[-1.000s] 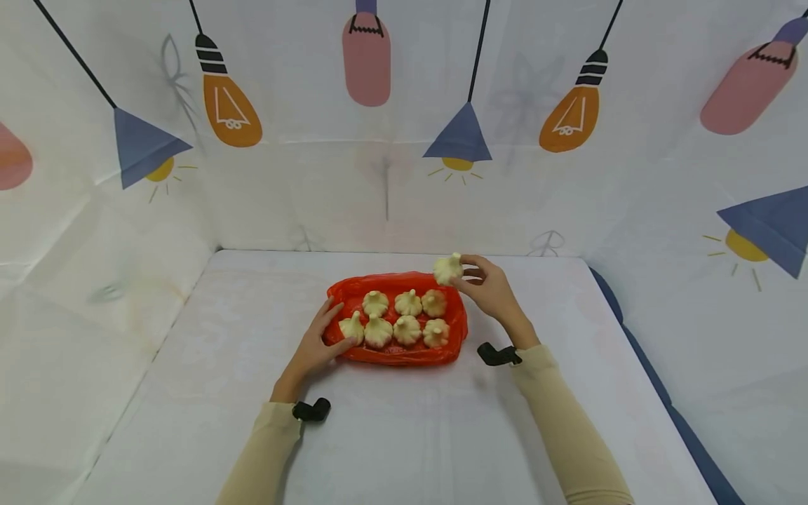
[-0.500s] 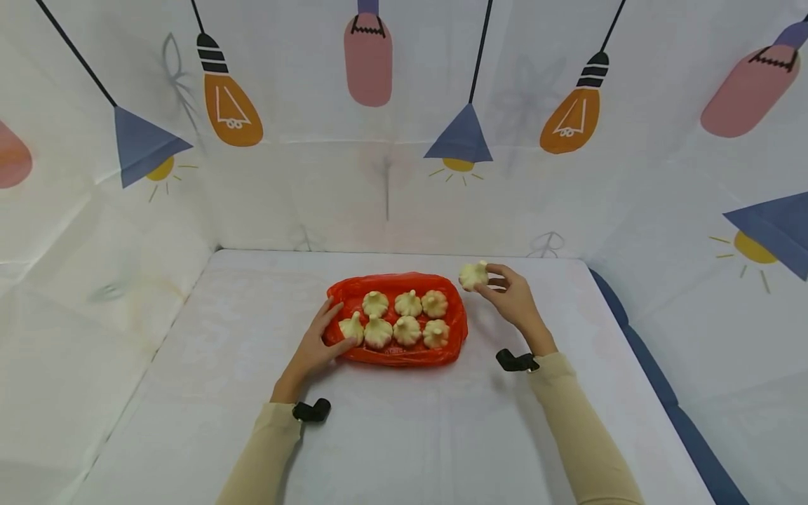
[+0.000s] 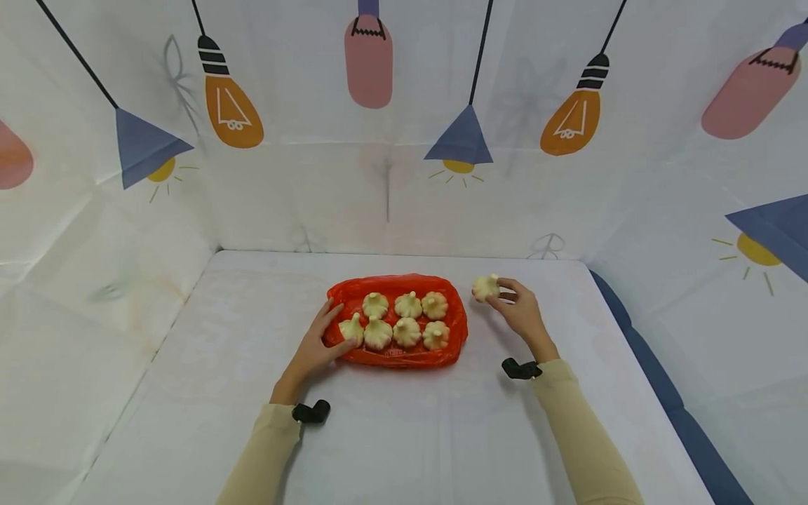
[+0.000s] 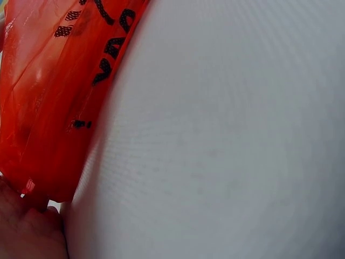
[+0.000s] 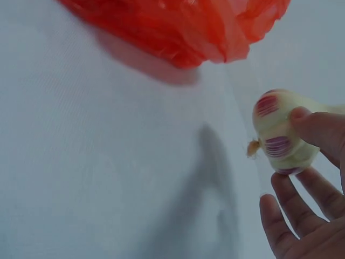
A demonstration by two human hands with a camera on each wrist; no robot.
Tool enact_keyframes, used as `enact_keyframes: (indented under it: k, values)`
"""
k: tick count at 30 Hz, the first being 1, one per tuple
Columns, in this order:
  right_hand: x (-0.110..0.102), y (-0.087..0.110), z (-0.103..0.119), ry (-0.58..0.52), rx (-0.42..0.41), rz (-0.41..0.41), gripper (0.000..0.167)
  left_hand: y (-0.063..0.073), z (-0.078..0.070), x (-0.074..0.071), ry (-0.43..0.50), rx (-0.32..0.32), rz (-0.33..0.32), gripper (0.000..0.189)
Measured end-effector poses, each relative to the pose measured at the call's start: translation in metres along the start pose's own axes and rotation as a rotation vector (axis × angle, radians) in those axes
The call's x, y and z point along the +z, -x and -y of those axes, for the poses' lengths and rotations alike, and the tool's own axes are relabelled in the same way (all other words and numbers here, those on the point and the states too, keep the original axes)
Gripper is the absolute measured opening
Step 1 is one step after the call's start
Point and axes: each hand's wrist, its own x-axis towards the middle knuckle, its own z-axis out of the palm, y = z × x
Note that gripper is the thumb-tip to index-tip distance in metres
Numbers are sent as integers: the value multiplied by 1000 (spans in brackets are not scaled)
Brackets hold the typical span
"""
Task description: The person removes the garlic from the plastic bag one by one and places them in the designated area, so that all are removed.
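My right hand [image 3: 522, 312] pinches a garlic bulb [image 3: 485, 288] between thumb and fingers, to the right of a shallow tray covered in red plastic bag film [image 3: 456, 351]. In the right wrist view, that bulb [image 5: 283, 132] shows purple-streaked skin and hangs above its shadow, apart from the table. Several pale garlic bulbs [image 3: 407, 331] sit inside the tray in two rows. At its left end, my left hand [image 3: 314, 349] grips the rim, fingers over the left side and thumb over the front. Black lettering marks the red film [image 4: 54, 108] in the left wrist view.
The white-covered table [image 3: 391, 435] spreads around the tray. Behind it rises a white cloth backdrop [image 3: 315, 189] printed with lamps and bulbs. A dark blue padded edge [image 3: 656, 386] runs along the table's right side.
My right hand has carried the garlic bulb rightward and lower, from above the tray's back right corner to beyond its right side. My left hand and the tray have stayed put.
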Motion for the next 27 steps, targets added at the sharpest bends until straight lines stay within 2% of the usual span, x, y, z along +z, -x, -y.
enact_keyframes:
  k: [8, 16, 21, 27]
  values:
    - [0, 0, -15, -24, 72, -25, 56, 0, 1, 0, 4, -4, 2, 89]
    - [6, -5, -24, -61, 74, -52, 56, 1, 1, 0, 4, -5, 4, 90]
    - [11, -8, -23, -61, 60, -67, 54, 1, 0, 0, 6, -19, 6, 92]
    - [19, -12, -23, -60, 79, -76, 51, 0, 0, 0, 3, -16, 2, 92]
